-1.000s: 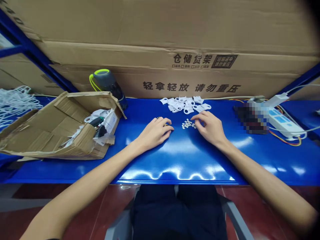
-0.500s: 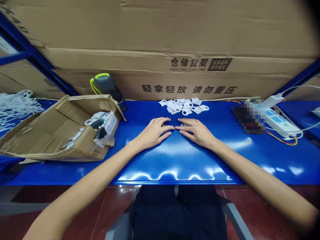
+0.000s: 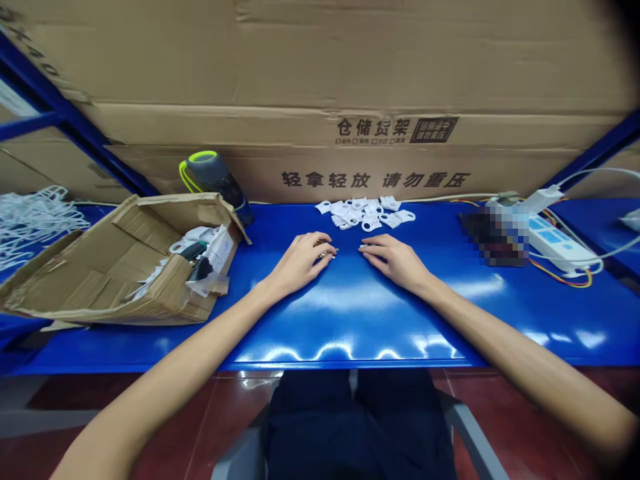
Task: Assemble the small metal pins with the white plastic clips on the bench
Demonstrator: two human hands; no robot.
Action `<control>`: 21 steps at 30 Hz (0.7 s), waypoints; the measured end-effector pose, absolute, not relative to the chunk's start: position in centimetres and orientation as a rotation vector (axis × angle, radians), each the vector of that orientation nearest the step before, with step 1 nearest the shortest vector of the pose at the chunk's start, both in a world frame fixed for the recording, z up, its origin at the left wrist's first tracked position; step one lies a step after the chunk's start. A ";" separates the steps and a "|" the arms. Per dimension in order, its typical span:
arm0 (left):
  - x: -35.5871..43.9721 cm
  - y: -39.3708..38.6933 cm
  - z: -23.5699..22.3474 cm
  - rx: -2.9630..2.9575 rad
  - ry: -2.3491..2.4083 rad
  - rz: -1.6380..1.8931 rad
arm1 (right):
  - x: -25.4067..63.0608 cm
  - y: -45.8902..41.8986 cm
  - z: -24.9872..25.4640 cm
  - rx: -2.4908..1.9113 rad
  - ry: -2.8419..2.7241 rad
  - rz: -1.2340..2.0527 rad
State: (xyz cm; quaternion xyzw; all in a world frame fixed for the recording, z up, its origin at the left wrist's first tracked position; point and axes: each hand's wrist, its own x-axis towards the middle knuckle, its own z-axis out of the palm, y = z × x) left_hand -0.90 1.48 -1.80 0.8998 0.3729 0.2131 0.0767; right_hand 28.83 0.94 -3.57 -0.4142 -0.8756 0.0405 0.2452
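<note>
Clock directions are taken from the seated person, with twelve straight ahead.

1. The left hand lies palm down on the blue steel shelf, its fingers curled in narrow over small metal rings that show at the fingertips. I cannot tell whether it is pinching any.
2. The right hand rests the same way, near the left but apart from it, its fingertips at more of the rings. I cannot tell whether it holds one.
3. At twelve, just past the hands, lies a loose heap of white plastic tags.
4. At ten, an open cardboard box holds papers and a dark-handled tool. Its raised flap stands in front of a water bottle with a lime-green rim.
5. At nine, beyond the box, sits a tangle of white plastic netting.
6. At two, a pixelated object is too blurred to name. Just past it lies a white power strip among coloured wires.
7. Behind everything at twelve, a large printed cardboard carton stands along the back of the shelf.
</note>
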 end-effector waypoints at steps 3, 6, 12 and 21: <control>-0.8 1.3 -1.9 2.716 1.102 0.675 | 28.7 0.7 -3.2 -1.127 -2.376 0.103; -0.6 1.0 -1.9 2.736 1.076 0.713 | 28.6 0.6 -2.9 -1.116 -2.371 0.095; 0.5 -0.5 -1.2 2.837 0.861 0.714 | 28.4 0.1 -2.6 -0.963 -2.363 0.125; 1.6 -3.0 -0.9 2.976 0.613 0.475 | 26.7 -2.1 -2.4 -0.669 -2.681 0.123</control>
